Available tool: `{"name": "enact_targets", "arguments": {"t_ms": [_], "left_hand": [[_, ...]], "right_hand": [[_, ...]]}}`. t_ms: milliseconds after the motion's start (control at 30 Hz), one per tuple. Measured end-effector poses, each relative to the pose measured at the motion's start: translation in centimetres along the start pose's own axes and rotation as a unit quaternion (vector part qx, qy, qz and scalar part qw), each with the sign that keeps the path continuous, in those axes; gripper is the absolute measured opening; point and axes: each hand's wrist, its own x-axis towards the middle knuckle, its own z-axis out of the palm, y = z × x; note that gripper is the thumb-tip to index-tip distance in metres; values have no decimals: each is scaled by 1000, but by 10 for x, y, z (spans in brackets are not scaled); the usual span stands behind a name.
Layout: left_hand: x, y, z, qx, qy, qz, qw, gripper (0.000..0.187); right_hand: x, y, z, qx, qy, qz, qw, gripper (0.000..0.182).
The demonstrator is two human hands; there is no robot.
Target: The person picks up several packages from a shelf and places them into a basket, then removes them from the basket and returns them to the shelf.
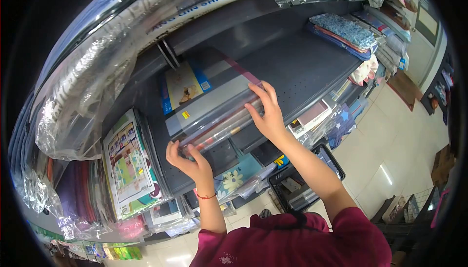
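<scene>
A flat grey package in clear plastic, with a small yellow label and a dark red strip, lies on the dark metal shelf. My left hand is at the package's near left corner, thumb and fingers bent around its front edge. At its right end, my right hand holds the same front edge between thumb and fingers. Behind the package, partly under it, is a blue and yellow printed sheet. A red string is round my left wrist.
Packaged textiles stand at the left of the shelf. Folded blue patterned cloths are stacked at the far right. Bulky plastic-wrapped goods overhang from above. Below are more packets and a black basket on the tiled floor.
</scene>
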Motion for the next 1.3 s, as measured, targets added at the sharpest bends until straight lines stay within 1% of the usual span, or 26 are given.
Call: {"name": "enact_targets", "arguments": {"t_ms": [67, 100, 133, 167, 200, 233, 267, 333, 400, 467, 533, 600, 667, 733, 767, 800, 867, 967, 1000, 1033, 1100, 1133, 1167, 1233, 1267, 1300], "left_hand": [[0, 2, 4, -52, 7, -38, 998, 34], [0, 2, 4, -75, 12, -58, 995, 35], [0, -2, 0, 1, -6, -12, 1000, 37], [0, 2, -1, -16, -11, -17, 1000, 37], [-2, 2, -1, -33, -7, -26, 999, 36], [-2, 0, 0, -52, 1, -33, 998, 34], [0, -1, 0, -47, 0, -24, 999, 34], [-1, -2, 0, -37, -5, -13, 999, 32], [-2, -4, -1, 3, -8, -4, 1000, 30], [-2, -3, 2, 5, -5, -3, 1000, 27], [-3, 0, 3, -4, -10, -17, 1000, 27], [-4, -1, 4, 6, -6, -14, 1000, 28], [-5, -4, 5, 6, -2, -2, 1000, 29], [-5, -6, 6, 20, 4, 16, 1000, 30], [-5, -5, 6, 17, 5, 20, 1000, 30], [-5, -4, 7, 12, 7, 23, 1000, 30], [-6, -2, 9, 12, 12, 37, 999, 30], [-8, -4, 9, 1, 11, 35, 999, 29], [-8, -7, 10, -28, 17, 35, 999, 31], [-9, -11, 12, -56, 23, 33, 998, 32], [-19, -18, 13, -104, 54, -8, 993, 35], [-31, -15, 9, -42, 70, 12, 997, 38], [-45, -7, 6, 17, 82, 32, 996, 40], [-89, 25, -4, 76, 68, 69, 992, 48], [-119, 39, 1, 13, 56, 62, 996, 47], [-153, 53, 8, -49, 49, 52, 996, 47]], "right_hand": [[2, 1, 1, 8, -21, 13, 1000, 46], [3, 1, -1, 2, -26, -1, 1000, 45], [5, -2, -8, -3, -32, -15, 999, 45], [6, -6, -17, -7, -37, -31, 999, 45], [5, -18, -31, -12, -21, -18, 1000, 41], [7, -37, -57, -19, -12, -42, 999, 38], [3, -54, -87, 74, -12, -26, 997, 36], [-33, -95, -156, 218, 158, 36, 962, 19], [-36, -136, -207, 305, 44, -68, 949, 15], [-26, -174, -254, 375, -57, -169, 910, 17], [-23, -183, -259, 395, -65, -271, 875, 17], [-22, -180, -257, 368, 13, -368, 854, 14], [-1, -164, -267, 464, -136, -456, 747, 9], [-35, -179, -289, 378, 10, -411, 830, 6], [-48, -187, -297, 330, 73, -374, 864, 9], [-58, -189, -307, 307, 106, -379, 866, 8], [-64, -191, -324, 255, 79, -362, 893, 1], [-82, -192, -363, 178, 32, -363, 914, 11], [-86, -192, -372, 164, 13, -364, 917, 15], [-79, -190, -371, 175, -8, -360, 916, 20], [-82, -187, -383, 239, -46, -338, 909, 30], [-89, -183, -398, 288, -61, -320, 901, 35], [-99, -173, -415, 250, -47, -335, 907, 38], [-125, -154, -455, 173, -15, -362, 916, 45], [-131, -134, -456, 249, 1, -237, 939, 36], [-138, -114, -458, 338, 30, -111, 934, 30]]}}
